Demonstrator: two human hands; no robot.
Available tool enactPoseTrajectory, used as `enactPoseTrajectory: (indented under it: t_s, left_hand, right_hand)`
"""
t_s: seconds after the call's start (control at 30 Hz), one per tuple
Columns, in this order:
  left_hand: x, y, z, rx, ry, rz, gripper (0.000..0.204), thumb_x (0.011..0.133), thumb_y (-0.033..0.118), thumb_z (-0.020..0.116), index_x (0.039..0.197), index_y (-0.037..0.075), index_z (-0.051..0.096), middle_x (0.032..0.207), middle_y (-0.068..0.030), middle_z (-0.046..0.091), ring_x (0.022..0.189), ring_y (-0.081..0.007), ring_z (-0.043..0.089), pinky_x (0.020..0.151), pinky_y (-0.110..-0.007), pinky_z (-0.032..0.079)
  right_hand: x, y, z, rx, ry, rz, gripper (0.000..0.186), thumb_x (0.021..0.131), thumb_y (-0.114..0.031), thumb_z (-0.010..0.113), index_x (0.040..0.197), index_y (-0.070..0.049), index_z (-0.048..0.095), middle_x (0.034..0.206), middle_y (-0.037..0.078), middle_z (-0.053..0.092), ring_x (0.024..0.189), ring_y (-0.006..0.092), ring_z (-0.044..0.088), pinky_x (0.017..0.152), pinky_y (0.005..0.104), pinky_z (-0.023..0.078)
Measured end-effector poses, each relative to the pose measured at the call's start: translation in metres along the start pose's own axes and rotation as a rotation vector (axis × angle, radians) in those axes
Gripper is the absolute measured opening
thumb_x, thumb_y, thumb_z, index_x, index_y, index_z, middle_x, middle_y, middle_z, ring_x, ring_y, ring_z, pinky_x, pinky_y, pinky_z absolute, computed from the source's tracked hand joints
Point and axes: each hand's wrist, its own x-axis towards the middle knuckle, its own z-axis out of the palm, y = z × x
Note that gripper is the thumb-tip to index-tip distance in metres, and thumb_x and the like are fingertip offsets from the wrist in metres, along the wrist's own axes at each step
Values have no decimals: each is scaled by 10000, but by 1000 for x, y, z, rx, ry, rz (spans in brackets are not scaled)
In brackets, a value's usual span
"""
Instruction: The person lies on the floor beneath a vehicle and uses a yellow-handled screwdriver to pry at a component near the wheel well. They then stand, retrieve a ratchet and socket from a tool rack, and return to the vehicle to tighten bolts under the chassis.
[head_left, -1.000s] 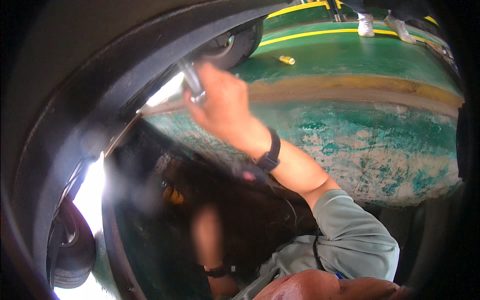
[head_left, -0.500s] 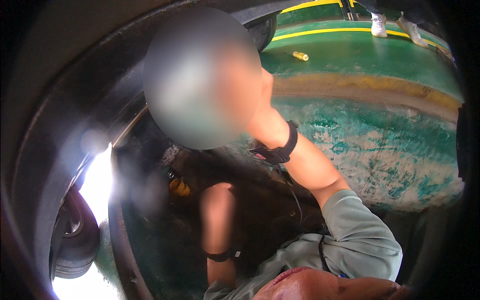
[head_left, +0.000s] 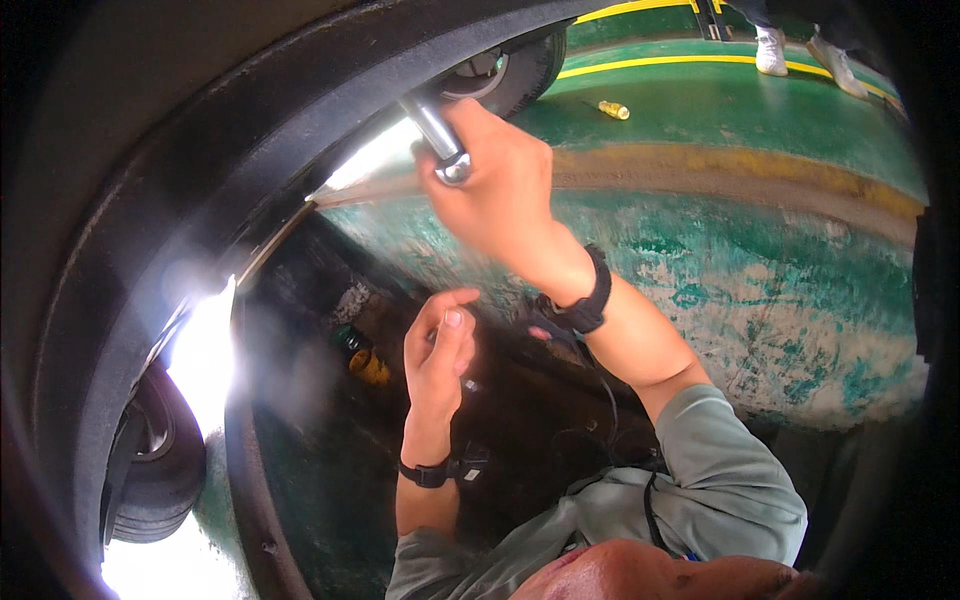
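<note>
Below the dark curved underside of a vehicle (head_left: 200,130), my right hand (head_left: 505,185) is raised with its fingers wrapped round a chrome metal tool (head_left: 433,130). The tool is a shiny bar with a rounded end by my thumb; its far end reaches up beside the dark underside, and its exact kind is not clear. Lower and to the left, my left hand (head_left: 438,350) is up in the air, fingers loosely curled, the index finger stretched toward the right. Nothing shows in it. Dark bands are on both wrists.
Tyres stand at the left (head_left: 160,460) and at the top (head_left: 530,75). A yellow-handled screwdriver (head_left: 614,110) lies on the green floor above the pit's worn wall (head_left: 740,300). A yellow object (head_left: 370,367) sits low in the pit. Another person's white shoes (head_left: 771,52) are at top right.
My left hand has risen, and its fingers now show clearly. A blurred patch hid most of my right hand earlier; now the hand and the chrome tool are visible. The view has shifted slightly.
</note>
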Motion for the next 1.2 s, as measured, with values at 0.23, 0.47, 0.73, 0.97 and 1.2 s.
enactPoseTrajectory:
  t_s: [0.23, 0.47, 0.73, 0.97, 1.2]
  left_hand:
    - [33, 13, -2, -93, 60, 134, 823, 974, 688, 410, 1295, -58, 540, 774, 2, 453, 521, -26, 344, 435, -164, 242]
    - [66, 31, 14, -348, 33, 66, 830, 926, 750, 416, 1335, 30, 480, 899, -19, 491, 525, -48, 390, 428, -173, 263]
    - [93, 52, 22, -630, -40, 158, 480, 1058, 518, 397, 1260, 104, 531, 988, -31, 631, 526, -76, 479, 366, -197, 352]
    - [84, 51, 23, -654, 32, 203, 511, 1034, 516, 476, 1137, 36, 619, 827, -44, 604, 475, -90, 420, 379, -202, 273]
    - [47, 14, 18, -516, 308, 72, 465, 1036, 494, 495, 920, 59, 609, 834, -55, 581, 433, -118, 392, 406, -230, 309]
  right_hand:
    - [2, -10, -8, 1269, -488, 655, 212, 825, -152, 767, 850, -70, 573, 677, 35, 593, 560, 185, 569, 524, 324, 433]
    - [-3, -3, -1, 182, -104, 97, 232, 800, -195, 762, 858, -39, 600, 762, 154, 660, 691, 327, 665, 626, 376, 523]
    - [1, -26, -16, 651, -404, 491, 323, 841, -285, 804, 922, -33, 617, 722, 21, 621, 655, 106, 604, 588, 281, 502]
    - [15, 9, -13, 892, -364, 507, 385, 998, -377, 611, 1016, 6, 644, 749, 36, 663, 629, 78, 587, 560, 258, 468]
    - [-7, 25, -38, 888, -602, 577, 287, 1020, -295, 555, 976, -45, 690, 695, 3, 657, 655, 68, 566, 629, 246, 432]
